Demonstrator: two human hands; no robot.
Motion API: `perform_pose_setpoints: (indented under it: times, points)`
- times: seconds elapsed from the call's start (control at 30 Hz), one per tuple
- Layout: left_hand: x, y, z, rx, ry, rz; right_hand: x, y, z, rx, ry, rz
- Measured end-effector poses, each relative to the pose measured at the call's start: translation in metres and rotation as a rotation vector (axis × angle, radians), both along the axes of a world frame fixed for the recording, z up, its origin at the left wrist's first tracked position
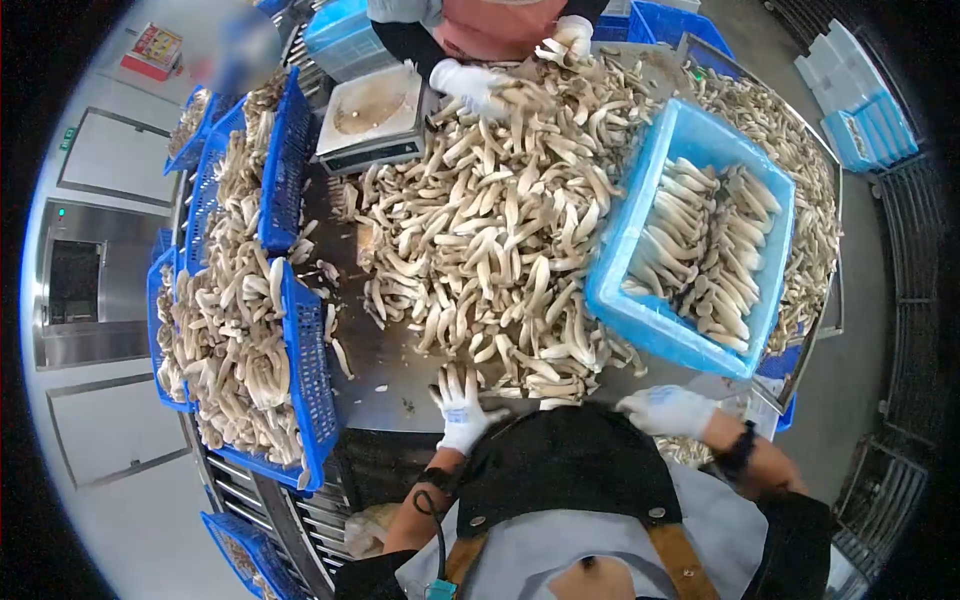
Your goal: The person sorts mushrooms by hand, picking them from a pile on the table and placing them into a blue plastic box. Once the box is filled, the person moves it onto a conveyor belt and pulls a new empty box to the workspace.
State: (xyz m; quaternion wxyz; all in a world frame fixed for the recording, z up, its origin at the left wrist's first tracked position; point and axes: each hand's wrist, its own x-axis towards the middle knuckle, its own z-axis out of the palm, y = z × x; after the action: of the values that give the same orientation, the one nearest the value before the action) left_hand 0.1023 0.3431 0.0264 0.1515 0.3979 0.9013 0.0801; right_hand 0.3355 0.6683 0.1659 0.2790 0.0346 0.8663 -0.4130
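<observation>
A big heap of pale long-stemmed mushrooms point(500, 230) covers the metal table point(385, 385). My left hand point(460, 408), in a white glove, rests flat with fingers spread on the table at the near edge of the heap, holding nothing. My right hand point(668, 410), also gloved, lies at the table's near edge below a light blue bin point(640, 250) half filled with sorted mushrooms; I cannot tell if it holds anything. A person opposite me has both gloved hands point(470, 82) in the far side of the heap.
Dark blue crates point(305, 370) full of mushrooms stand along the left. A weighing scale point(372, 118) sits at the far left of the table. More mushrooms lie on a tray point(810, 200) at the right. Stacked blue bins point(860, 110) stand on the floor far right.
</observation>
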Motion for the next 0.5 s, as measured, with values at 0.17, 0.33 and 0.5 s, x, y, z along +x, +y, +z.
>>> perform_pose_setpoints:
  times: [0.17, 0.33, 0.5]
  points:
    - [-0.061, 0.079, 0.024, 0.041, -0.114, 0.025, -0.074, -0.029, -0.068, 0.368, -0.026, -0.064]
    - [-0.145, 0.126, 0.031, 0.118, -0.163, -0.055, -0.135, -0.039, -0.058, 0.310, -0.025, -0.101]
    - [-0.164, 0.105, 0.083, -0.078, -0.166, -0.226, -0.124, -0.038, -0.019, 0.238, -0.060, -0.206]
